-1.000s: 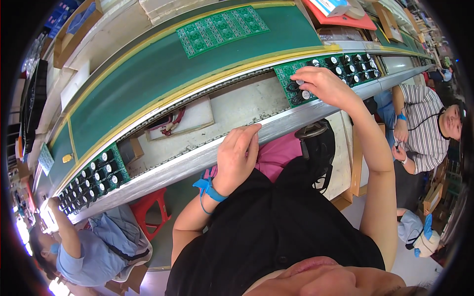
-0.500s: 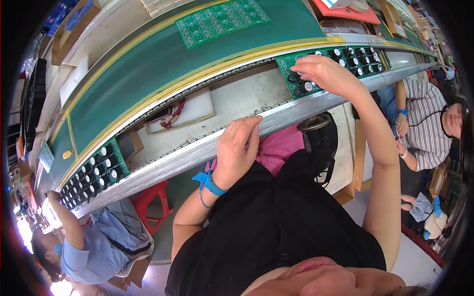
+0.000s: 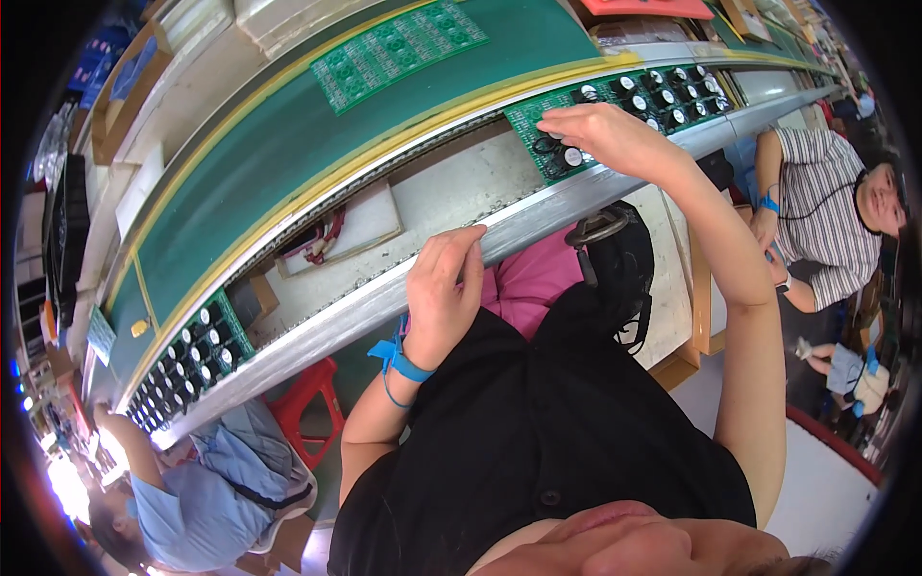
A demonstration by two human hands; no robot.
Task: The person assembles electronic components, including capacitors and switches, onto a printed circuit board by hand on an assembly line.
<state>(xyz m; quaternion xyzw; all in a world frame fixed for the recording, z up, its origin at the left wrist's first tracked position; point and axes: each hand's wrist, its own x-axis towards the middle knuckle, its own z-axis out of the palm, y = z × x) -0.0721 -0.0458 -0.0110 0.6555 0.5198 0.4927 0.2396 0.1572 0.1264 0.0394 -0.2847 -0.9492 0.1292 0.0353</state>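
Note:
My right hand (image 3: 603,137) reaches over the near-left end of a green circuit board (image 3: 524,119) on the conveyor rails. Its fingertips are pressed together at a small round component with black wire, mostly hidden under them. Beside the fingers sits a round black part with a white top (image 3: 572,156), and several more like it stand in rows along the board. My left hand (image 3: 447,276) holds nothing. Its fingers lie loosely over the near metal rail (image 3: 538,213), thumb apart, left of the board. A blue strap (image 3: 408,365) circles my left wrist.
Beyond the rails a green work surface (image 3: 259,158) carries a bare green circuit board (image 3: 399,55). Further left along the rails is another populated board (image 3: 226,326), with a co-worker in blue (image 3: 206,499) beside it. A person in a striped shirt (image 3: 826,192) sits at right.
The view has shifted slightly, so the boards appear further left. My right hand stays at the same end of the board, and my left hand still rests on the rail.

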